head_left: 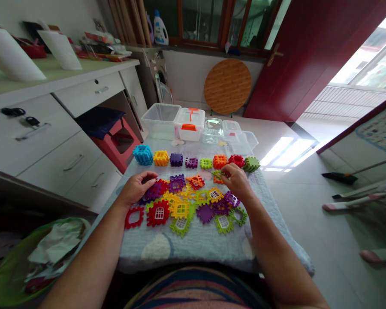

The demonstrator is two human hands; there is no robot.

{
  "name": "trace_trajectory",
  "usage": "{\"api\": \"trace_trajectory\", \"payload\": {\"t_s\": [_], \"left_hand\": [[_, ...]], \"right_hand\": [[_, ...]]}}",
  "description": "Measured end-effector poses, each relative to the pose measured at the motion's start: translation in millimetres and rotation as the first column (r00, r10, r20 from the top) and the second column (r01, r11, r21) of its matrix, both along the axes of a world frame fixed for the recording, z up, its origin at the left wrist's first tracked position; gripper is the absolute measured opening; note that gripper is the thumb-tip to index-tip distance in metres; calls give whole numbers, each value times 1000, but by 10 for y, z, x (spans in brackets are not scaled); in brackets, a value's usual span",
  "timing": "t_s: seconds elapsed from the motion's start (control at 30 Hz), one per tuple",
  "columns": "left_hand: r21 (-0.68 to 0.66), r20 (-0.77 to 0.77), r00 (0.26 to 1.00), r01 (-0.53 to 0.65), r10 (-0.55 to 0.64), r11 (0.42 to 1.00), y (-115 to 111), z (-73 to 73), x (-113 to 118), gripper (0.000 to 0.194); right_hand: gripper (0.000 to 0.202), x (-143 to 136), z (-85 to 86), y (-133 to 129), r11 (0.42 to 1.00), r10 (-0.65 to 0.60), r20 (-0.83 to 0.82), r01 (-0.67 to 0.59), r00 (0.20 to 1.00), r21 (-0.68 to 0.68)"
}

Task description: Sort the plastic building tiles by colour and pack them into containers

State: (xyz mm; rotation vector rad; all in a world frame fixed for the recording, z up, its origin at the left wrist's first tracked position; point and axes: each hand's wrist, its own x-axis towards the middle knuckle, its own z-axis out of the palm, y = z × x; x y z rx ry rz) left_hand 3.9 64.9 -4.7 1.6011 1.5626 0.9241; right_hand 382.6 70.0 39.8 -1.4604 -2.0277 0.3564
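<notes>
My left hand (137, 186) rests at the left edge of a loose spread of toothed plastic building panels. Its thumb and forefinger are apart beside a purple panel (154, 191), and I see nothing held. My right hand (236, 180) pinches a small green building panel (224, 176) above the right side of the spread, close to an orange piece. In the spread lie a red window panel (158, 213), a yellow window panel (180, 209), a plain purple panel (205, 213) and a green window panel (223, 223), several overlapping.
Behind the spread runs a row of colour-sorted stacks, from a blue stack (143, 155) to a green stack (251, 163). Clear plastic bins (161, 120) and a lidded box with orange clips (189, 124) stand at the table's far end. A red stool (124, 143) is at left.
</notes>
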Motion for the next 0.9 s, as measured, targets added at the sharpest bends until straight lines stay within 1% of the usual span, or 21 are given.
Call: {"api": "trace_trajectory", "payload": {"t_s": [0.03, 0.1, 0.17, 0.23, 0.3, 0.43, 0.5, 0.57, 0.67, 0.73, 0.83, 0.9], "left_hand": [[-4, 3, 1000, 0, 0, 1000, 1, -1, -2, 46], [-10, 10, 1000, 0, 0, 1000, 3, -3, -5, 47], [-12, 11, 1000, 3, -3, 1000, 4, -4, -5, 46], [-11, 9, 1000, 6, -5, 1000, 3, -3, -2, 46], [-7, 6, 1000, 2, -2, 1000, 0, 5, 6, 47], [-2, -4, 1000, -18, 18, 1000, -11, 52, 35, 47], [-12, -7, 1000, -23, 23, 1000, -15, 77, 48, 47], [-21, -4, 1000, -24, 24, 999, -14, 85, 53, 47], [-31, 10, 1000, -26, 27, 999, -4, 60, 45, 50], [-38, 20, 999, -27, 27, 999, 5, 35, 36, 52], [-41, 22, 1000, -21, 22, 999, 14, 15, 28, 52], [-36, 20, 1000, -20, 21, 999, 16, 15, 27, 52]], "right_hand": [[5, 23, 16, -26, 1000, 10, 80, -10, 997, 9], [6, 59, 35, -84, 996, 79, 199, -72, 977, -44], [12, 92, 34, -133, 981, 170, 220, -144, 960, -130], [20, 127, 19, -162, 969, 205, 190, -172, 960, -177], [27, 152, 1, -166, 973, 183, 185, -151, 966, -175], [45, 130, -27, -130, 982, 150, 251, -114, 956, -151], [45, 93, -30, -111, 980, 155, 288, -110, 945, -166], [40, 56, -21, -97, 978, 157, 324, -102, 933, -181], [35, 6, 5, -81, 979, 146, 380, -78, 913, -190], [37, -26, 18, -67, 981, 137, 408, -65, 903, -185], [41, -65, 25, -36, 982, 134, 417, -64, 899, -177], [36, -61, 43, -32, 985, 110, 407, -46, 907, -164]]}}
